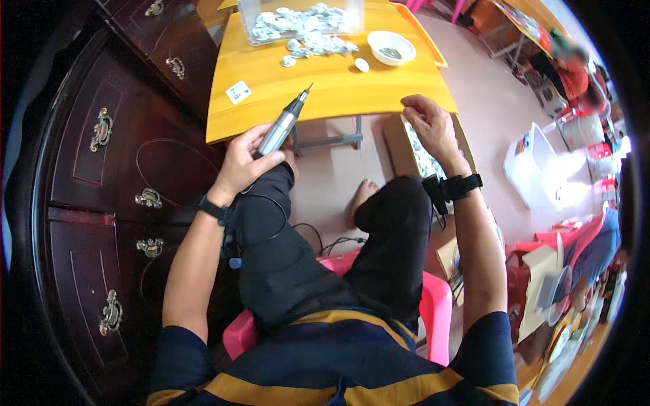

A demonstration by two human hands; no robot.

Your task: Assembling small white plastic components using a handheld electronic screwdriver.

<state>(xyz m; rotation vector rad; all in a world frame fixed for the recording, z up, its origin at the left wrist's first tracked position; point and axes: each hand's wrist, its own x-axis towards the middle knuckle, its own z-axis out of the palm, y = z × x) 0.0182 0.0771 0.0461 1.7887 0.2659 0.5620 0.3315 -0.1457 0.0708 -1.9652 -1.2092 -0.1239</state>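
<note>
My left hand [245, 162] is wrapped round a grey and black electric screwdriver [279, 127], its thin bit tilted up toward the table. A cable runs back along my left forearm. My right hand [433, 128] hovers by the table's near right corner, fingers loosely bent and apart, with nothing visible in them. Below it stands a cardboard box [399, 145] holding many small white pieces [425, 159]. On the yellow table [311, 95] lie a heap of white round plastic parts [318, 44], a single white disc [361, 65] and a white bowl [373, 42] with small metal bits, probably screws.
A clear plastic bin [359, 17] of similar white parts stands at the table's far side. A small printed card [238, 92] lies at left. Dark wooden drawers [88, 176] line my left. Cables [338, 242] cross the floor. Other people [575, 81] sit far right.
</note>
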